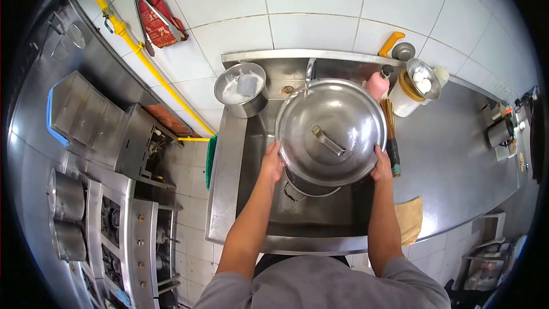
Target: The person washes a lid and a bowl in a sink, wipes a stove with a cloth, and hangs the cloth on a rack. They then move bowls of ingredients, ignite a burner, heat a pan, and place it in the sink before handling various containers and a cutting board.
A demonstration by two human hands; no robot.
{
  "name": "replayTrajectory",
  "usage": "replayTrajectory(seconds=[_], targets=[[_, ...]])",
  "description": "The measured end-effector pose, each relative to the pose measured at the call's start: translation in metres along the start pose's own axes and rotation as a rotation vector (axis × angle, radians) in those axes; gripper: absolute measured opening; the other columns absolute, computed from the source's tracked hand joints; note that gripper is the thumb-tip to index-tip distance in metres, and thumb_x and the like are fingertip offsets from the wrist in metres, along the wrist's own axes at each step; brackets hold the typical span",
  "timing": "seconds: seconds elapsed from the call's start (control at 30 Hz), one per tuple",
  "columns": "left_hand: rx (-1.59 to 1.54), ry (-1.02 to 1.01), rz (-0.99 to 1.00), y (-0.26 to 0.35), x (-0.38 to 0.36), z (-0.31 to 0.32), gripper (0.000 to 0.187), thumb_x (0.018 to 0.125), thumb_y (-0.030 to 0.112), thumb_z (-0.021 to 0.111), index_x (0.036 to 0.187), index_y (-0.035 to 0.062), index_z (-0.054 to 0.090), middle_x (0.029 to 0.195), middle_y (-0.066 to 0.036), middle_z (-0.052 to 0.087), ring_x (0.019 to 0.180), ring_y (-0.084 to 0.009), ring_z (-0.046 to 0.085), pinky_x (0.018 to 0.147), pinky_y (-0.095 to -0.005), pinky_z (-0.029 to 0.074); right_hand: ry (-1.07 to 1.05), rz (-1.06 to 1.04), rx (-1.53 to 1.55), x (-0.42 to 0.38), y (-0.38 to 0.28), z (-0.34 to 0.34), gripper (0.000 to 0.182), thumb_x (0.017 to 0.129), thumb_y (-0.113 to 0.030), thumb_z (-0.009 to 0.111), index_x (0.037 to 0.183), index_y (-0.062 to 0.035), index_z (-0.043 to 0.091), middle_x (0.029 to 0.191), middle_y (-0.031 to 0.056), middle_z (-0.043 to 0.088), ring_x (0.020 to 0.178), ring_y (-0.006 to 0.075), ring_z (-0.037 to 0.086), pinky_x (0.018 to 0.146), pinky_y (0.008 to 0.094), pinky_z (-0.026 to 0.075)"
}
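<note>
A large round metal pot lid (306, 163) with a strap handle on top is held level over the sink (320, 214). My left hand (272, 161) grips its left rim, and my right hand (382, 164) grips the rim on the right. The lid's far side overlaps the faucet (309, 74) in this view. Below the near rim shows part of a metal pot (311, 189) in the sink, mostly hidden by the lid.
A steel pot with suds (243, 88) stands at the sink's back left corner. Right of the lid are a pink pump bottle (377, 84), a stick brush (391, 131) and a tan cloth (409, 220). A stove (128, 246) is at left.
</note>
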State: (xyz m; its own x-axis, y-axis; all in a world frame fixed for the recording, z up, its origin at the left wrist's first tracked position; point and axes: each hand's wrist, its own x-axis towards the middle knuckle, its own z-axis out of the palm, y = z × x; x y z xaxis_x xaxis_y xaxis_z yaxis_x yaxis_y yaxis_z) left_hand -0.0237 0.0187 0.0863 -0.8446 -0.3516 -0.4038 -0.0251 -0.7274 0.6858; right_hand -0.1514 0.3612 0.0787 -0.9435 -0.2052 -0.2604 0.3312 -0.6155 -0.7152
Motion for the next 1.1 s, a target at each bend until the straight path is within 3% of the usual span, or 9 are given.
replayTrajectory(seconds=[0.17,0.27,0.47,0.63,0.7,0.8,0.87,1.03,1.1], targets=[[0.136,-0.046,0.023,0.025,0.02,-0.012,0.028,0.088,0.033,0.067,0.107,0.013,0.059,0.1,-0.001,0.064,0.084,-0.0165,0.062,0.073,-0.0316,0.05,0.151,0.032,-0.192,0.019,0.006,0.01,0.05,0.092,-0.033,0.062,0.126,0.0012,0.05,0.12,0.013,0.058,0.106,0.0257,0.058,0.09,0.041,0.049],[0.266,-0.142,-0.039,0.072,-0.016,0.003,0.044,0.086,0.031,0.07,0.117,0.0039,0.055,0.109,-0.008,0.064,0.093,-0.0201,0.062,0.08,-0.0346,0.051,0.098,0.126,-0.187,0.03,0.028,0.022,0.05,0.094,-0.038,0.056,0.125,0.0008,0.051,0.119,0.0129,0.06,0.106,0.0254,0.059,0.09,0.041,0.05],[0.437,0.248,0.181,0.119,-0.09,0.009,0.051,0.09,0.032,0.064,0.122,-0.0052,0.051,0.115,-0.017,0.059,0.096,-0.0238,0.06,0.08,-0.0371,0.05,-0.022,0.21,-0.235,0.053,0.085,0.092,0.061,0.092,-0.046,0.057,0.131,0.0,0.049,0.126,0.0127,0.057,0.11,0.0242,0.057,0.097,0.0402,0.044],[0.33,0.329,0.382,0.111,-0.14,0.019,0.047,0.091,0.032,0.063,0.119,-0.005,0.053,0.108,-0.015,0.061,0.092,-0.0222,0.06,0.079,-0.0352,0.05,0.026,0.109,-0.504,0.061,0.115,0.157,0.047,0.088,-0.044,0.063,0.108,-0.001,0.065,0.102,0.0093,0.066,0.098,0.0204,0.06,0.085,0.0361,0.045],[0.33,0.415,0.385,0.105,-0.146,0.012,0.051,0.09,0.035,0.064,0.119,-0.0061,0.053,0.104,-0.015,0.062,0.09,-0.0227,0.061,0.077,-0.0356,0.05,0.019,-0.23,-0.883,0.105,0.149,0.155,0.043,0.087,-0.039,0.064,0.102,0.0013,0.065,0.097,0.0084,0.066,0.089,0.0214,0.062,0.081,0.036,0.047],[0.332,0.503,0.393,0.096,-0.142,-0.001,0.051,0.09,0.035,0.064,0.119,-0.0058,0.053,0.104,-0.015,0.062,0.089,-0.0226,0.061,0.078,-0.0353,0.05,-0.123,-0.54,-0.739,0.129,0.144,0.187,0.033,0.09,-0.031,0.063,0.098,0.0014,0.065,0.091,0.0067,0.066,0.079,0.0196,0.063,0.074,0.0323,0.048],[0.262,0.432,0.463,0.088,-0.145,-0.001,0.051,0.09,0.036,0.063,0.118,-0.0052,0.053,0.103,-0.014,0.062,0.089,-0.022,0.06,0.078,-0.035,0.05,-0.198,-0.387,-0.653,0.112,0.104,0.228,0.028,0.091,-0.027,0.061,0.097,0.0007,0.065,0.088,0.0061,0.065,0.076,0.0176,0.062,0.071,0.0304,0.049],[0.48,0.532,0.29,0.083,-0.171,0.006,0.05,0.09,0.04,0.063,0.112,-0.0036,0.054,0.082,-0.01,0.061,0.052,-0.0144,0.053,0.035,-0.0269,0.035,-0.6,0.224,-0.34,0.066,0.02,0.269,0.018,0.092,-0.019,0.057,0.091,-0.0038,0.067,0.076,0.0034,0.062,0.07,0.0119,0.06,0.065,0.027,0.05],[0.507,0.563,0.263,0.084,-0.184,0.014,0.045,0.088,0.039,0.065,0.106,-0.0014,0.054,0.06,-0.002,0.052,0.032,-0.0089,0.036,0.025,-0.0267,0.02,-0.53,0.002,-0.78,0.114,0.035,0.243,0.022,0.091,-0.023,0.059,0.089,-0.0024,0.067,0.076,0.0025,0.062,0.068,0.012,0.059,0.063,0.0282,0.05]])
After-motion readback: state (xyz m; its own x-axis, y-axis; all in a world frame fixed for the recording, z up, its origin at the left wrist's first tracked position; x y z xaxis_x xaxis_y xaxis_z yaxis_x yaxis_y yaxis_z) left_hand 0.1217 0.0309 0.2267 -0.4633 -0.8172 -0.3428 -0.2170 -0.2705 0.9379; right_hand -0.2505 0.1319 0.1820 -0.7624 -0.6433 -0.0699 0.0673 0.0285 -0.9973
